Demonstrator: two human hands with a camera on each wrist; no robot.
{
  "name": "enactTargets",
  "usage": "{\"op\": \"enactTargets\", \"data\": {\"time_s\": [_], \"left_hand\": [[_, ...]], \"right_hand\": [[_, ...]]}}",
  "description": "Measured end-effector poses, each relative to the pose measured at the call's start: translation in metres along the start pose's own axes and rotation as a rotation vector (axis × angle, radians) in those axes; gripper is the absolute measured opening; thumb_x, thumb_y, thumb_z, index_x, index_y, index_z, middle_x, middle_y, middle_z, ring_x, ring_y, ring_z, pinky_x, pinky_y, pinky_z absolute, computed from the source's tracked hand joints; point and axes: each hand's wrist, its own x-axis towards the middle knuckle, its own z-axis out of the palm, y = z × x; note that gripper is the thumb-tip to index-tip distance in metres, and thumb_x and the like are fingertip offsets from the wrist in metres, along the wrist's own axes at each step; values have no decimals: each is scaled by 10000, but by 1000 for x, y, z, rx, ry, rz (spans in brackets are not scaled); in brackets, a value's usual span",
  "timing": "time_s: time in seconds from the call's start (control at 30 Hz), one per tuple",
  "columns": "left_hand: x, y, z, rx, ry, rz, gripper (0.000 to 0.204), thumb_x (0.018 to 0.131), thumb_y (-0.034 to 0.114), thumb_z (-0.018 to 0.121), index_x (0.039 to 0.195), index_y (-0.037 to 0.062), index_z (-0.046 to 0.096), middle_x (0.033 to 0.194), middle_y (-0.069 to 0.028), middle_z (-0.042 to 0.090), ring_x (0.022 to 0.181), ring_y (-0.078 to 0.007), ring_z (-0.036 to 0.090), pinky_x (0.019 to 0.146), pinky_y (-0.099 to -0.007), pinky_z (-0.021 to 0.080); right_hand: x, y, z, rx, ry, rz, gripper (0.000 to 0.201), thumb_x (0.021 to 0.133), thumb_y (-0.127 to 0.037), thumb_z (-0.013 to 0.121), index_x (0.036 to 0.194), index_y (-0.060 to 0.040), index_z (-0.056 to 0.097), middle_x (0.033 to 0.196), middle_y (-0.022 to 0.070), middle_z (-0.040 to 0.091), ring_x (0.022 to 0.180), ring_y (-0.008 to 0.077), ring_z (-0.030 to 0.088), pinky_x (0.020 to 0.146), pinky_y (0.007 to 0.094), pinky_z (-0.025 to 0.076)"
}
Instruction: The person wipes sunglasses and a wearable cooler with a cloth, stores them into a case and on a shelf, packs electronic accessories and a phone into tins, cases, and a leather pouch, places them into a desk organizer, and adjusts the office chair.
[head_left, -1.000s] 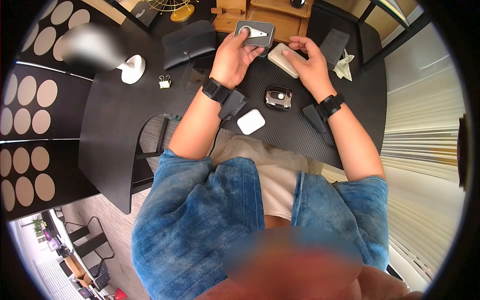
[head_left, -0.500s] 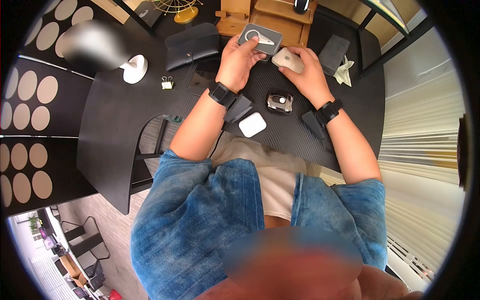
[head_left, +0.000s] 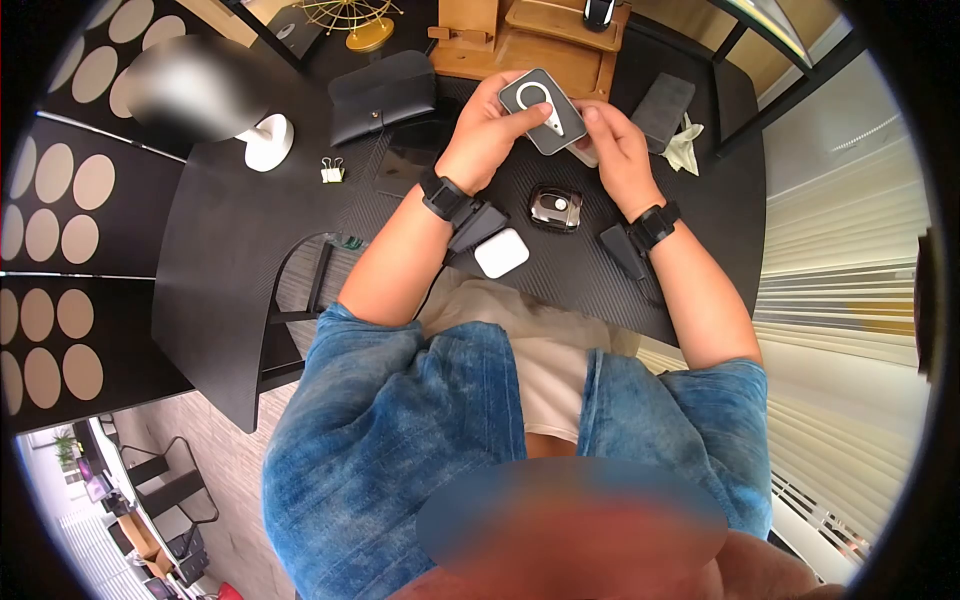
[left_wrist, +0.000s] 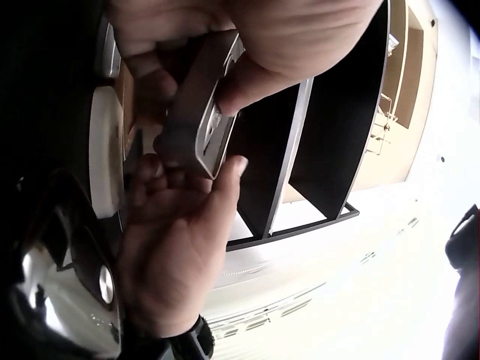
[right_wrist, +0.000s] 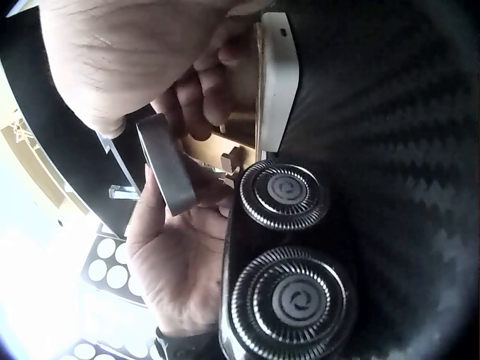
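Note:
My left hand [head_left: 487, 145] grips a flat grey metal tin [head_left: 530, 98], its thumb lying over a white ring-shaped piece with a pointed end on the tin's face. The tin stands tilted on edge in both wrist views. The right hand [head_left: 620, 150] has its thumb and fingertips around the tin's near corner, with the thumb slightly apart from the metal in the right wrist view [right_wrist: 112, 90]. Under that hand lies a cream flat block [right_wrist: 279, 82] on the desk. An electric shaver [head_left: 556, 208] with round chrome heads [right_wrist: 285, 187] is between the forearms.
A white rounded case [head_left: 502, 253] lies by the left wrist. To the left are a black pouch [head_left: 385, 95], a binder clip [head_left: 332, 170] and a white lamp base [head_left: 265, 142]. Wooden organiser [head_left: 555, 65] stands behind; a dark grey box [head_left: 664, 110] and tissue [head_left: 684, 148] lie right.
The right hand has put the cream block down and moved to the tin's corner. My left hand has brought the tin toward the right hand and turned it clockwise.

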Motion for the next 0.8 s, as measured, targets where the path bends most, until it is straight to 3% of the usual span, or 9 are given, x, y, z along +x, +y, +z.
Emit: {"op": "enactTargets", "data": {"time_s": [0.27, 0.37, 0.63, 0.77, 0.8], "left_hand": [[1, 1, 0, 154, -18, 18, 428, 870, 124, 740, 1238, 18, 551, 1028, -30, 668, 899, -92, 622, 728, -237, 496], [1, 3, 2, 103, 8, -66, 384, 879, 145, 736, 1205, 16, 579, 1018, -32, 671, 887, -81, 622, 721, -234, 497], [6, -11, 0, 346, 77, 203, 352, 926, 205, 685, 1183, -18, 597, 999, -53, 676, 860, -96, 623, 721, -246, 506], [5, -8, -4, 351, 143, 151, 355, 955, 252, 652, 1184, -14, 601, 970, -54, 684, 876, -106, 636, 769, -246, 510], [6, -10, -9, 565, 157, 205, 368, 958, 273, 645, 1176, -21, 607, 948, -64, 686, 830, -112, 639, 743, -247, 512]], "right_hand": [[-1, 4, 1, -21, 25, 61, 220, 957, -194, 651, 1049, 5, 658, 826, -26, 637, 714, 37, 543, 635, 192, 443], [-2, 0, 2, -6, 28, 103, 221, 950, -199, 661, 1054, -4, 661, 816, -34, 633, 689, 25, 535, 598, 186, 429], [-2, 1, 3, -8, 4, 70, 229, 947, -212, 665, 1051, -9, 663, 793, -36, 630, 642, 21, 528, 541, 189, 418], [2, 4, 0, 75, 134, 66, 227, 947, -216, 665, 1027, -4, 660, 798, -23, 634, 629, 28, 532, 540, 191, 419], [4, 3, -1, 107, 173, 38, 225, 947, -217, 664, 1019, -4, 658, 798, -19, 635, 622, 31, 531, 540, 192, 421]]}}
